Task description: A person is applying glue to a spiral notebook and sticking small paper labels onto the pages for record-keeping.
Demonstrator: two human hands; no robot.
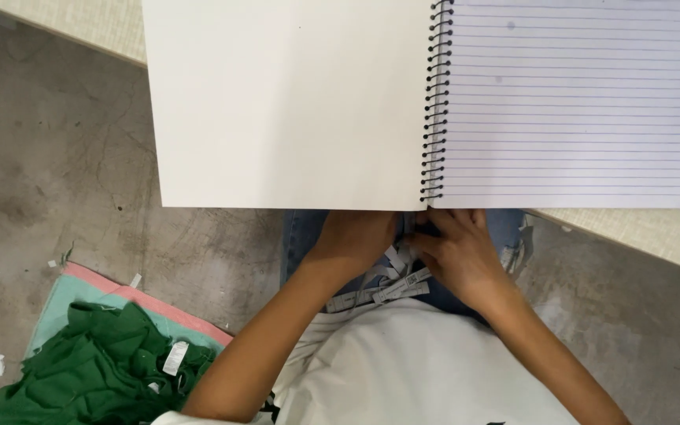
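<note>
White paper tags (pixel 391 283) in my lap, I'm sorting them under the open notebook (pixel 434 102), right hand (pixel 458 256) pinching one, left hand (pixel 356 240) curled, grip unclear, probably separating one next.

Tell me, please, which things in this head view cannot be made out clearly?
- Left hand: fingertips hidden under the notebook edge.
- Right hand: its grip on the white label strips is partly hidden by its own fingers and the notebook edge.
- Print on the strips: too small.
- Notebook: top cut off by the frame.
- Green fabric: cut off at the bottom edge.
</note>
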